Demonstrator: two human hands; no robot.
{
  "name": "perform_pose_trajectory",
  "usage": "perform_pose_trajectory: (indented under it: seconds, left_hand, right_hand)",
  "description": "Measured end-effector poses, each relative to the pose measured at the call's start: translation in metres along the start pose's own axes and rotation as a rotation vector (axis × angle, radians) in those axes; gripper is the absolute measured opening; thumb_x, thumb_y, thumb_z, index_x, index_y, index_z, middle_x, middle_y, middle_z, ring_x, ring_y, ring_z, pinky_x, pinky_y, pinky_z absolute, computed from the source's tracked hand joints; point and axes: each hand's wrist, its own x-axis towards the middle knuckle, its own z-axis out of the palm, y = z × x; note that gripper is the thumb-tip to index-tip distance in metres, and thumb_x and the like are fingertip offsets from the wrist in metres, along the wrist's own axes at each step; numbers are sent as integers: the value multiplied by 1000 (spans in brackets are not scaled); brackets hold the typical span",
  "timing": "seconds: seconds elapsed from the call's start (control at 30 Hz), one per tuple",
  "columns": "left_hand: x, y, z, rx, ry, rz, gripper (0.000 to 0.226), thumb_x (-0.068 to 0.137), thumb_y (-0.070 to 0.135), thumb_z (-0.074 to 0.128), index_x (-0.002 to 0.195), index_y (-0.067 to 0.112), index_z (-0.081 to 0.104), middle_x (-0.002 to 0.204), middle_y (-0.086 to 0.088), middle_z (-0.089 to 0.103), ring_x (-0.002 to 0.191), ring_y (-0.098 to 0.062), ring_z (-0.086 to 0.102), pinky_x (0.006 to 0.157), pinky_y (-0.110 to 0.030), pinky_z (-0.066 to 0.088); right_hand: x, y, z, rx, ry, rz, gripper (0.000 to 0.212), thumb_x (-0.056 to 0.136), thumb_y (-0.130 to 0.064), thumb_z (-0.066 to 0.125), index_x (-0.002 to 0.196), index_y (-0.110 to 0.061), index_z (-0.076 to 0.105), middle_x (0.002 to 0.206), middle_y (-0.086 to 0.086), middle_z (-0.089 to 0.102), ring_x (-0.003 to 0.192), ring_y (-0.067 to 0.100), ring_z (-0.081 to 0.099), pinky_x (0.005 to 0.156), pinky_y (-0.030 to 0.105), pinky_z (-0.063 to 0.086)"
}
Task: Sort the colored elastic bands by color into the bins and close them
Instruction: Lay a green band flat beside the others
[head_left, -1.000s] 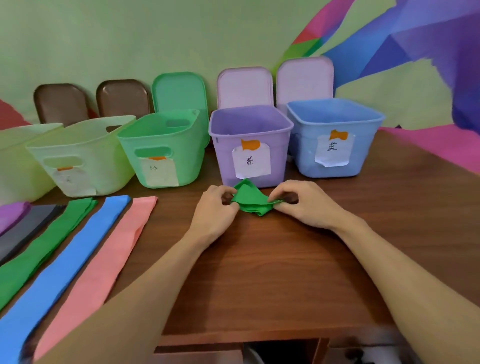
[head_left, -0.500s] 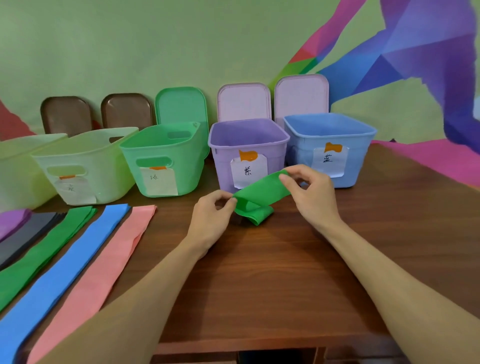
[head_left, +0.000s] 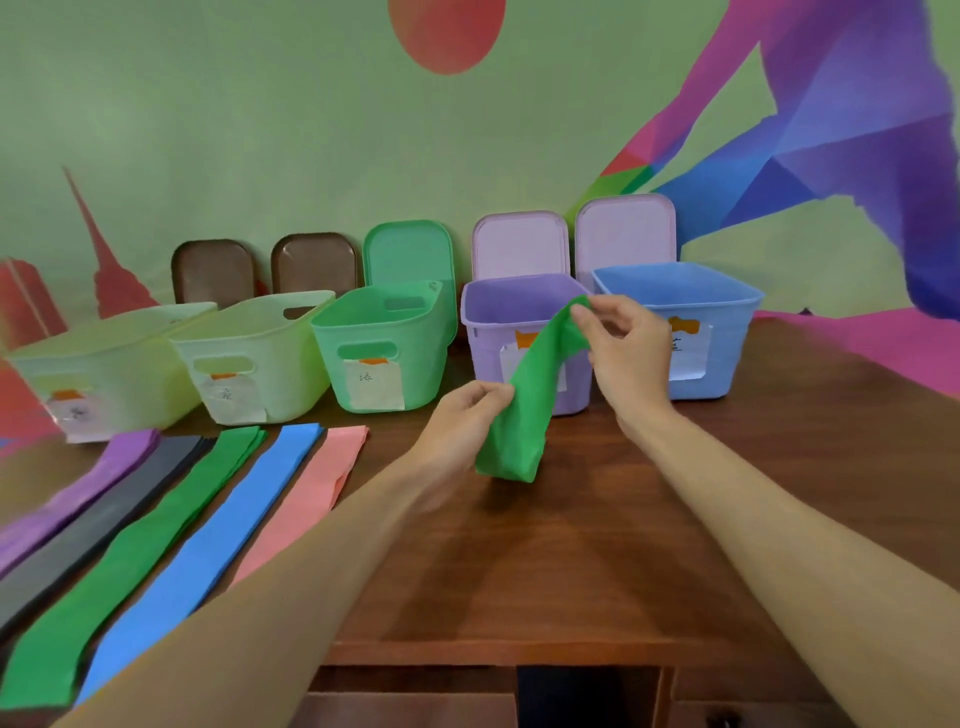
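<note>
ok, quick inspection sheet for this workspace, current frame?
Surface: brown wooden table.
Job's things: green band held up in front of purple bin; green bin, blue bin, pale bins all open; five flat bands at left; lids lean behind.
Clutter: nothing seen.
Grippers: left hand pinches the band midway, right hand its top end.
Cables: nothing seen.
Surroundings: painted mural wall.
</note>
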Motion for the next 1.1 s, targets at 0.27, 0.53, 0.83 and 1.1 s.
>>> perform_pose_trajectory:
  seconds: [0.27,0.53,0.83,1.1]
  left_hand:
    - [-23,1,-28,454,-210,-2,36,85,15,68,118,12,55,115,-1,66,99,-12,65,89,-26,52]
    - [-42,0,-49,667,-141,36,35,88,23,61,121,11,57,120,-4,64,109,-19,60,100,-41,45]
    - [-74,24,-97,657,-53,80,25,96,26,52,109,6,59,108,-8,67,100,-24,65,93,-45,50]
    - [-119,40,-159,604,48,67,25,91,33,59,75,13,59,70,2,61,60,-8,56,54,-17,42]
  right_hand:
    - [-17,-41,15,6,12,-4,5,85,-13,68,89,-13,71,76,-7,66,69,-2,58,63,7,45]
    - [-21,-84,33,-32,103,-33,5,82,-19,68,84,-19,72,79,-2,69,77,13,63,76,32,52]
    - [-24,-107,47,-292,1,-145,11,91,-22,62,93,-15,70,82,-3,66,80,15,60,75,29,45]
    - [-25,-107,79,-425,-70,-119,15,96,-16,54,104,-8,65,103,9,68,88,19,57,76,23,38]
